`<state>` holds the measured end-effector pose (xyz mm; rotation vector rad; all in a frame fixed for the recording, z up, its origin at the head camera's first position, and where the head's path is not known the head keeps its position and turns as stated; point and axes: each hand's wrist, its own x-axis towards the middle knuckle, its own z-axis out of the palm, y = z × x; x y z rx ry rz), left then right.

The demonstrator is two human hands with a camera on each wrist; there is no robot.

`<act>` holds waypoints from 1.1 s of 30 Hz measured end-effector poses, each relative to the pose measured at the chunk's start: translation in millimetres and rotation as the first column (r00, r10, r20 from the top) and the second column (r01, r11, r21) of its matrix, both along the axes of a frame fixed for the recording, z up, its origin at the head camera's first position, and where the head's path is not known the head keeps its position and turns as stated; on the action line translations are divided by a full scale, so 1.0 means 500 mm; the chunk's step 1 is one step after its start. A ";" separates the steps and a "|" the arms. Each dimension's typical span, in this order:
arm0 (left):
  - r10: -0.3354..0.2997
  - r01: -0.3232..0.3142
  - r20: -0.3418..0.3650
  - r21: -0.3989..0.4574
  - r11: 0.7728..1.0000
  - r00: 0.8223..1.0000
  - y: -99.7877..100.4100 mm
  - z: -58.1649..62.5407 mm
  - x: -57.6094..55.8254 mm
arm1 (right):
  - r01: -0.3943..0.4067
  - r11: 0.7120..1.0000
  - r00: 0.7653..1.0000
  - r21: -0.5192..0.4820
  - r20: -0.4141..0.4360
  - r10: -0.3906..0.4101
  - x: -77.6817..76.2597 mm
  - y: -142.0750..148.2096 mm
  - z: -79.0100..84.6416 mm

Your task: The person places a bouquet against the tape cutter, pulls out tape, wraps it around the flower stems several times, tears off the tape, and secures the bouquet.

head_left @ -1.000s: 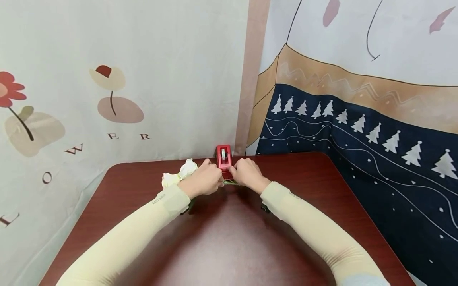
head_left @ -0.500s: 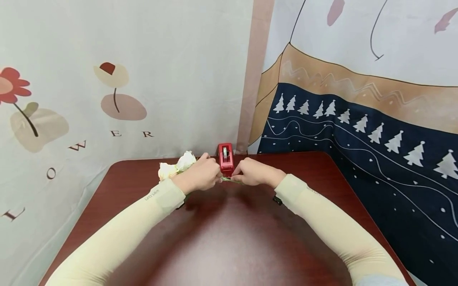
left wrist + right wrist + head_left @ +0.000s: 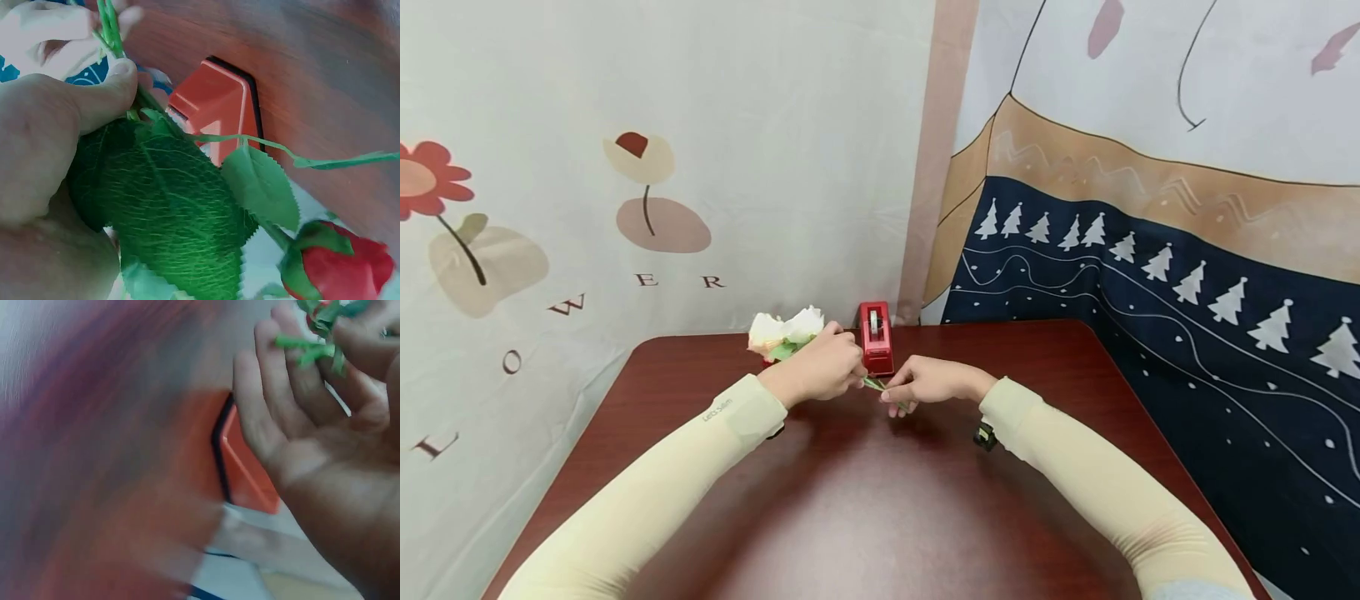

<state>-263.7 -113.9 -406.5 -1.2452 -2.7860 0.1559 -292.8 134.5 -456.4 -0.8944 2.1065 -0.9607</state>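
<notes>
My left hand (image 3: 822, 365) grips a small bunch of artificial flowers by the stems. White roses (image 3: 801, 325) show beyond it to the left. In the left wrist view a red rose (image 3: 342, 265) and broad green leaves (image 3: 175, 206) hang below the thumb. The bare green stems (image 3: 874, 383) reach from this hand towards my right hand (image 3: 928, 381), whose thumb and forefinger pinch them near their ends. The cut stem ends (image 3: 306, 350) stick out in front of the right fingers in the right wrist view. Tape on the stems cannot be made out.
A red tape dispenser (image 3: 877, 342) with a roll in it stands just behind the hands, near the back edge of the dark red-brown table (image 3: 865, 517). Printed cloth curtains (image 3: 790, 167) hang behind the table and along its right side.
The right hand first drew back to the right, then came lower and nearer, its fingers opening out at the stems. The white roses swung up and slightly right; the left hand stayed nearly in place.
</notes>
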 end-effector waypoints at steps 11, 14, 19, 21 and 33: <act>-0.098 0.092 -0.168 -0.042 0.995 0.981 0.004 0.010 0.013 | 0.146 0.987 0.985 -0.065 0.104 -0.139 0.011 -0.008 -0.013; -0.078 0.074 -0.199 -0.024 0.997 0.977 0.002 0.003 0.011 | 0.217 0.973 0.972 -0.082 0.108 -0.208 0.019 -0.014 -0.011; -0.075 0.094 -0.308 0.048 0.994 0.948 -0.001 -0.007 0.004 | 0.361 0.923 0.923 -0.133 0.192 -0.334 0.020 -0.018 -0.013; -0.095 0.138 -0.360 0.096 0.986 0.928 -0.003 -0.008 0.003 | 0.400 0.904 0.906 -0.153 0.217 -0.364 0.018 -0.018 -0.014; -0.109 0.205 -0.245 0.411 0.888 0.963 -0.013 -0.054 0.038 | 0.476 0.840 0.874 -0.260 0.247 -0.419 0.009 -0.007 0.013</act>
